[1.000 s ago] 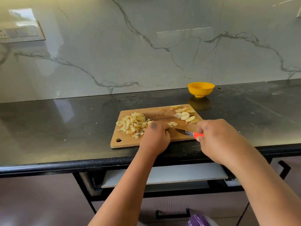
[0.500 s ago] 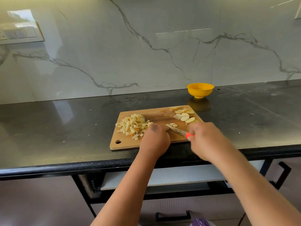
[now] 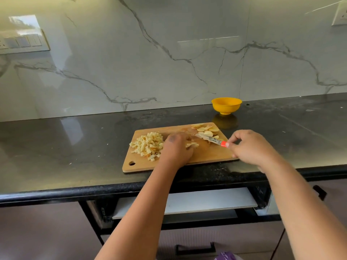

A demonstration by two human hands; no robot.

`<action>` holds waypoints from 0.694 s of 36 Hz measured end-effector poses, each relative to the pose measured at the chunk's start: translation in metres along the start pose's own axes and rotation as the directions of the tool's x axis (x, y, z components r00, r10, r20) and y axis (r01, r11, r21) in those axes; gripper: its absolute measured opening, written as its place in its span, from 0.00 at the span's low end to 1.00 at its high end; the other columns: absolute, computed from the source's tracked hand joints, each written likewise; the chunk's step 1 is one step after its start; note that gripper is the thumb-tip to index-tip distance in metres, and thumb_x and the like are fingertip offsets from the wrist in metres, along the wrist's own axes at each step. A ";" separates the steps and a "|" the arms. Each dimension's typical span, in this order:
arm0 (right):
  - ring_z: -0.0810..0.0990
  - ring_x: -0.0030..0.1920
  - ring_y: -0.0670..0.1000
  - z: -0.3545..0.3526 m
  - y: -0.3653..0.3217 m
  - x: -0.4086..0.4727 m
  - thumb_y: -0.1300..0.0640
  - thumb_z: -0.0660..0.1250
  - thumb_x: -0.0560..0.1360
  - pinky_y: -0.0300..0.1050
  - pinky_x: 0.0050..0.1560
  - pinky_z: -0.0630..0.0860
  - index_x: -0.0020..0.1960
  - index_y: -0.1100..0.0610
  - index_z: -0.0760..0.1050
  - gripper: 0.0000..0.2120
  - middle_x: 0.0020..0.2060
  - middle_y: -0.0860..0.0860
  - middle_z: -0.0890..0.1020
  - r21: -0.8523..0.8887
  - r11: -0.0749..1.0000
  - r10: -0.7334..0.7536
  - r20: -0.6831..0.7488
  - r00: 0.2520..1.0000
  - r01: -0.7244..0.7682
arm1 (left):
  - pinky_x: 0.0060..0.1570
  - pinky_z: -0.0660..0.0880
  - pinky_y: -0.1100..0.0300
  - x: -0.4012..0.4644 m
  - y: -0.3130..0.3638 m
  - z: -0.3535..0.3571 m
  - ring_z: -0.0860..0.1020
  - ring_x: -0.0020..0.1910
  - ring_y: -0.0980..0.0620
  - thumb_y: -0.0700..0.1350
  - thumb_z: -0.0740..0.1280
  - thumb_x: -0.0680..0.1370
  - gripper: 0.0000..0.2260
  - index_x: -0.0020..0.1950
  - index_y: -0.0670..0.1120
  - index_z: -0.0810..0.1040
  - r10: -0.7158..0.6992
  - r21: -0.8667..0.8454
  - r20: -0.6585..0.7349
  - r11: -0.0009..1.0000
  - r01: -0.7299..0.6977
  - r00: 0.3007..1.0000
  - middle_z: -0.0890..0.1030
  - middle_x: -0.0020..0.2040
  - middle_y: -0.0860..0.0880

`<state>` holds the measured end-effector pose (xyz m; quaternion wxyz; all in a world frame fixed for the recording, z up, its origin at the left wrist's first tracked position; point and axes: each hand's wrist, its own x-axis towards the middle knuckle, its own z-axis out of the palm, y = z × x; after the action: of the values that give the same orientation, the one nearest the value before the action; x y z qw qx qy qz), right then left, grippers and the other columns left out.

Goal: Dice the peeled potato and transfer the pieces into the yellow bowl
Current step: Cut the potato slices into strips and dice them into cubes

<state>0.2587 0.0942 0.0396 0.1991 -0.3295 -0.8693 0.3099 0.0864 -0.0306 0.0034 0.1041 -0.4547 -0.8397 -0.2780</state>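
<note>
A wooden cutting board (image 3: 210,156) lies on the black counter. A heap of diced potato (image 3: 147,145) covers its left part, and potato slices (image 3: 205,129) lie at its far right corner. My left hand (image 3: 176,150) rests in the middle of the board, fingers bent over a few potato pieces (image 3: 191,145). My right hand (image 3: 251,147) grips the orange handle of a knife (image 3: 216,141), whose blade points left toward the slices. The yellow bowl (image 3: 226,105) stands behind the board near the wall; its inside is hidden.
The black counter (image 3: 65,147) runs left and right of the board, with its front edge close below. A marble wall stands behind. Below the counter a pale pull-out shelf (image 3: 187,203) sticks out, and a dark drawer handle (image 3: 195,249) is lower down.
My right hand and the knife have moved right and farther back, the blade now reaching the slices. My left hand stays mid-board over the small pieces.
</note>
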 end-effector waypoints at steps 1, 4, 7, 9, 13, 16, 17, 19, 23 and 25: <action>0.79 0.38 0.50 0.006 0.000 0.002 0.54 0.66 0.78 0.43 0.33 0.71 0.45 0.52 0.77 0.04 0.39 0.52 0.82 -0.025 1.000 -0.015 -0.038 0.999 0.014 | 0.60 0.73 0.58 0.005 0.003 0.000 0.76 0.60 0.49 0.50 0.68 0.79 0.15 0.64 0.47 0.79 0.021 -0.005 0.062 1.000 -0.021 0.998 0.80 0.62 0.49; 0.78 0.40 0.51 0.020 0.001 0.007 0.53 0.67 0.78 0.41 0.31 0.68 0.46 0.52 0.76 0.04 0.43 0.53 0.80 -0.037 0.999 -0.036 -0.092 0.995 0.032 | 0.61 0.75 0.55 0.015 0.012 0.002 0.77 0.60 0.49 0.50 0.67 0.80 0.14 0.63 0.48 0.80 0.061 0.016 0.189 0.998 -0.066 0.980 0.80 0.63 0.48; 0.74 0.39 0.48 0.024 0.001 0.007 0.53 0.67 0.78 0.38 0.30 0.66 0.48 0.53 0.77 0.04 0.42 0.50 0.76 -0.042 0.998 -0.054 -0.097 0.994 0.050 | 0.53 0.76 0.57 0.019 0.013 0.003 0.78 0.54 0.50 0.48 0.66 0.80 0.09 0.57 0.46 0.80 0.076 0.059 0.165 0.994 -0.087 0.983 0.81 0.56 0.49; 0.73 0.38 0.46 0.023 0.001 0.006 0.53 0.66 0.79 0.37 0.30 0.65 0.49 0.53 0.76 0.04 0.42 0.50 0.75 -0.073 0.995 -0.077 -0.111 0.991 0.070 | 0.47 0.74 0.58 0.019 0.012 0.001 0.77 0.49 0.51 0.47 0.65 0.80 0.06 0.53 0.46 0.78 0.097 0.102 0.157 0.988 -0.114 0.983 0.80 0.53 0.49; 0.72 0.36 0.44 0.022 0.000 0.007 0.51 0.67 0.79 0.38 0.29 0.64 0.49 0.52 0.76 0.04 0.42 0.50 0.77 -0.099 0.991 -0.101 -0.131 0.986 0.088 | 0.40 0.75 0.58 0.019 0.001 -0.005 0.74 0.40 0.52 0.45 0.61 0.81 0.03 0.50 0.48 0.72 0.102 0.195 0.141 0.972 -0.129 0.985 0.78 0.49 0.49; 0.73 0.36 0.44 0.022 0.000 0.008 0.50 0.67 0.79 0.38 0.29 0.65 0.50 0.51 0.76 0.05 0.43 0.50 0.77 -0.100 0.990 -0.111 -0.133 0.985 0.098 | 0.38 0.71 0.58 0.017 -0.011 -0.014 0.73 0.41 0.50 0.43 0.60 0.80 0.06 0.52 0.44 0.75 0.039 0.304 0.122 0.950 -0.075 0.992 0.77 0.48 0.47; 0.73 0.37 0.45 0.022 0.000 0.007 0.50 0.67 0.79 0.38 0.29 0.65 0.50 0.52 0.76 0.05 0.44 0.50 0.78 -0.100 0.990 -0.116 -0.133 0.984 0.103 | 0.38 0.70 0.58 0.016 -0.015 -0.018 0.74 0.42 0.48 0.41 0.60 0.79 0.06 0.51 0.43 0.75 0.017 0.331 0.103 0.942 -0.050 0.995 0.77 0.48 0.46; 0.74 0.37 0.45 0.023 0.000 0.007 0.50 0.66 0.79 0.38 0.29 0.66 0.51 0.52 0.76 0.05 0.44 0.50 0.78 -0.105 0.988 -0.128 -0.133 0.983 0.115 | 0.41 0.69 0.56 0.014 -0.026 -0.027 0.73 0.45 0.47 0.40 0.60 0.78 0.06 0.47 0.43 0.76 -0.007 0.358 0.024 0.934 -0.003 1.000 0.78 0.47 0.46; 0.73 0.37 0.44 0.024 -0.002 0.007 0.50 0.66 0.79 0.37 0.29 0.66 0.51 0.52 0.76 0.05 0.44 0.49 0.77 -0.111 0.986 -0.139 -0.133 0.981 0.124 | 0.48 0.72 0.56 0.018 -0.041 -0.042 0.76 0.51 0.48 0.38 0.63 0.78 0.07 0.49 0.46 0.80 -0.034 0.222 -0.108 0.973 0.057 0.994 0.81 0.50 0.49; 0.73 0.37 0.45 0.025 -0.002 0.007 0.50 0.66 0.79 0.37 0.29 0.66 0.51 0.52 0.76 0.06 0.44 0.50 0.77 -0.112 0.986 -0.138 -0.129 0.982 0.124 | 0.45 0.74 0.59 0.020 -0.042 -0.044 0.78 0.51 0.49 0.35 0.62 0.78 0.11 0.51 0.48 0.81 -0.061 0.151 -0.067 0.986 0.071 0.996 0.81 0.53 0.50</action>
<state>0.2393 0.0878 0.0242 0.2606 -0.3017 -0.8885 0.2273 0.0378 -0.0595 0.0324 0.1555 -0.4085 -0.8695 -0.2299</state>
